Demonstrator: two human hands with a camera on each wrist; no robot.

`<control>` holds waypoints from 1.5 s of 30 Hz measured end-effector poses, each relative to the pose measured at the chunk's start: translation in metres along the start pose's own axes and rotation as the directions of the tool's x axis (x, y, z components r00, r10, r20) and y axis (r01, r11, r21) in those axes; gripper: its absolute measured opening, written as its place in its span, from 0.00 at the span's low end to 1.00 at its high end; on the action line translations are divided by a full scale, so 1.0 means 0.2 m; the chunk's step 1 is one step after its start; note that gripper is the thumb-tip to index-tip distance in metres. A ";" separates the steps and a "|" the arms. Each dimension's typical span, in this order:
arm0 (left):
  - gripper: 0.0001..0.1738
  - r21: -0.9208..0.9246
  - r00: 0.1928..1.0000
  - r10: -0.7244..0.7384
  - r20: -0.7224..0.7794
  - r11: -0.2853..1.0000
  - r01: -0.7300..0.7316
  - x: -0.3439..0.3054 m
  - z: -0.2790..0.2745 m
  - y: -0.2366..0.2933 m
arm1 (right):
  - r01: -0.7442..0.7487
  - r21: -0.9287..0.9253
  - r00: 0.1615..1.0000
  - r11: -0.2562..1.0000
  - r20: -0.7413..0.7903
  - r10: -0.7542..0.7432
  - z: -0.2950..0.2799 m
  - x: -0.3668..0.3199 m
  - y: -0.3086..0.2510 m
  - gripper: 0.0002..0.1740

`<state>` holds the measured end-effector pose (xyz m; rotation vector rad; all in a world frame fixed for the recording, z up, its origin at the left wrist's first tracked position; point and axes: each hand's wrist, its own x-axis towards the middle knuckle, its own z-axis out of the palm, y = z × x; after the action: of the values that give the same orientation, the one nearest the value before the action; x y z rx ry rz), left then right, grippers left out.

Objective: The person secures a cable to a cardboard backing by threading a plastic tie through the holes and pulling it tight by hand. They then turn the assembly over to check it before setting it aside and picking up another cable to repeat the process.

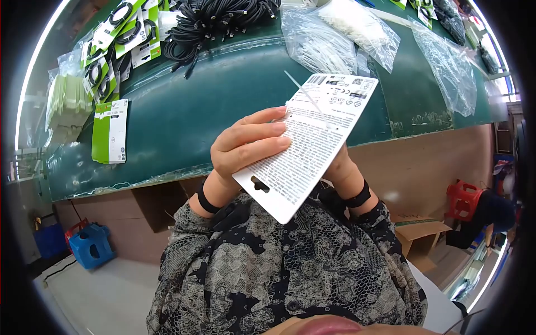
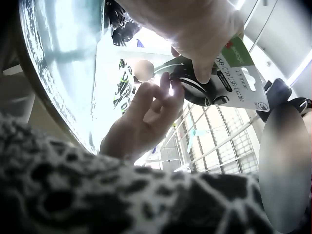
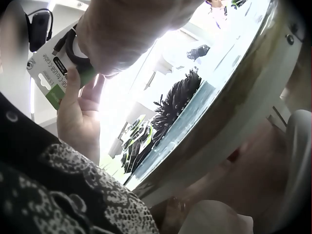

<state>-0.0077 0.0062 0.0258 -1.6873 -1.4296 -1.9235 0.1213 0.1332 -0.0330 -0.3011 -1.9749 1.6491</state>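
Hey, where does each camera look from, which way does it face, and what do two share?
Head: worn on the head, facing forward and down at the back of the card; left hand, right hand and patterned shirt show.
Left wrist: on that wrist, facing the card's front; both hands and shirt show.
Right wrist: on that wrist, facing the card and table; both hands and shirt show.
Shared: both wrist views show the card's front.

Gotta be some kind of packing workshop: long green bench (image 1: 162, 106) with a heap of black cables (image 1: 220, 22), carded cables (image 1: 106, 36), a stack of cards (image 1: 70, 106) and bagged white strips (image 1: 321, 47), plus a USB-C cable card (image 1: 301, 151) in hand.
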 end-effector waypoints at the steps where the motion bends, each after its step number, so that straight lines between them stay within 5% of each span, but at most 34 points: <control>1: 0.16 0.000 1.000 0.014 0.008 1.000 -0.014 0.01 0.00 0.00 | -0.257 0.209 0.965 0.943 0.004 0.263 0.00 -0.01 0.02 0.22; 8: 0.14 0.033 0.998 0.064 0.027 0.997 -0.065 0.04 -0.02 0.01 | 0.046 -0.011 0.998 0.999 0.039 -0.045 -0.02 0.00 0.00 0.22; 11: 0.16 0.064 0.980 0.140 0.144 0.987 -0.150 0.06 -0.05 -0.01 | 0.207 -0.115 0.977 0.972 0.076 -0.199 -0.03 0.04 -0.03 0.23; 21: 0.16 0.109 0.989 0.122 0.081 0.985 -0.131 0.08 -0.04 0.00 | 0.673 -0.385 0.738 0.632 0.286 -0.611 -0.06 0.11 -0.11 0.23; 26: 0.16 0.175 0.979 0.156 0.128 0.968 -0.178 0.09 -0.05 0.02 | 0.579 -0.317 0.812 0.751 0.135 -0.568 0.01 0.09 -0.09 0.23; 29: 0.16 0.191 0.975 0.175 0.139 0.961 -0.200 0.09 -0.06 0.02 | 0.715 -0.384 0.698 0.584 0.345 -0.628 -0.07 0.11 -0.17 0.23; 34: 0.15 0.255 0.952 0.235 0.196 0.925 -0.281 0.11 -0.08 0.05 | 0.709 -0.360 0.705 0.607 0.314 -0.637 -0.05 0.09 -0.19 0.20; 38: 0.15 0.289 0.942 0.259 0.213 0.904 -0.314 0.11 -0.09 0.05 | 0.700 -0.433 0.714 0.567 0.428 -0.554 -0.07 0.04 -0.13 0.17; 40: 0.16 0.294 0.942 0.261 0.210 0.902 -0.315 0.11 -0.09 0.04 | 0.615 -0.338 0.778 0.712 0.404 -0.481 -0.09 0.05 -0.16 0.15; 44: 0.13 0.260 0.975 0.155 0.160 0.946 -0.193 0.05 -0.09 0.00 | 0.521 -0.137 0.819 0.842 0.356 -0.449 -0.09 0.08 -0.21 0.11; 45: 0.13 0.260 0.999 -0.022 0.036 0.966 0.012 -0.03 -0.08 -0.02 | 0.492 -0.062 0.830 0.868 0.334 -0.447 -0.09 0.08 -0.23 0.10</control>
<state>-0.0192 -0.0070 0.0220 -1.6025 -1.6341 -1.6341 0.1266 0.1461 0.0165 0.3996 -2.1749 1.2864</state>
